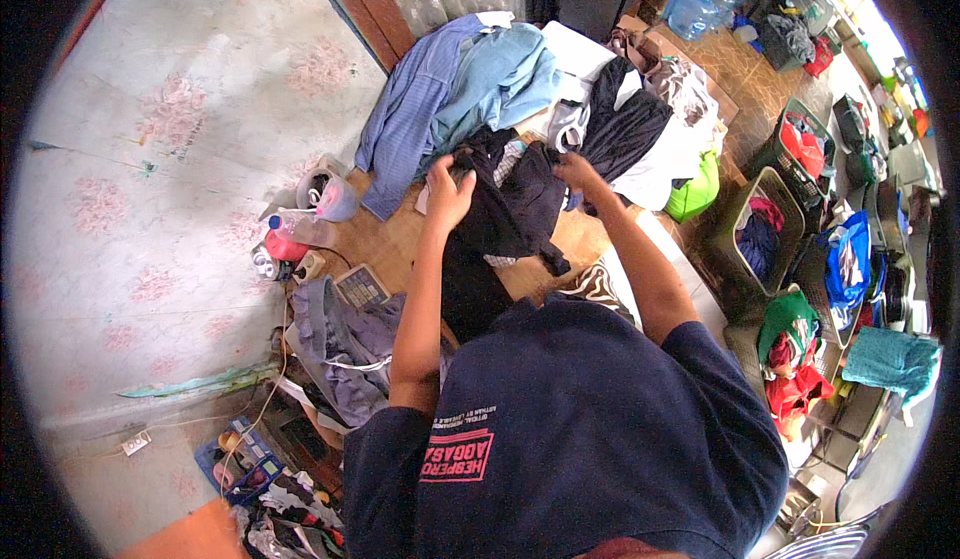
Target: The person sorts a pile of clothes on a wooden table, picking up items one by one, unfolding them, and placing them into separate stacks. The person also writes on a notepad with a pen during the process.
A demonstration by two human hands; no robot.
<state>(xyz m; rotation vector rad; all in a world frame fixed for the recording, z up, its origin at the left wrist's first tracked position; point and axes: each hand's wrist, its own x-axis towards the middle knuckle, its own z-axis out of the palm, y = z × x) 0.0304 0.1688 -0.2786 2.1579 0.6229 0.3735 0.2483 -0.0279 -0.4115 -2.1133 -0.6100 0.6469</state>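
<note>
A black garment (510, 217) is stretched between my two hands over a wooden table (379, 236). My left hand (448, 197) grips its left side, with the fingertips partly hidden in dark cloth. On the other side, my right hand (579, 172) pinches the edge of the same garment. A patch of light checked cloth (511, 160) shows between its folds. Just beyond lie a light blue denim garment (502, 78) and a blue striped shirt (420, 101). Close to my right hand is another black garment (626, 120) on white cloth (645, 176).
Left of my hands stand a plastic bottle (300, 227), a container (335, 200) and a calculator-like device (361, 286). A purple-grey cloth (341, 356) lies nearer me. Bright green cloth (694, 191) hangs at the pile's right. Plastic baskets (765, 229) holding clothes line the floor on the right.
</note>
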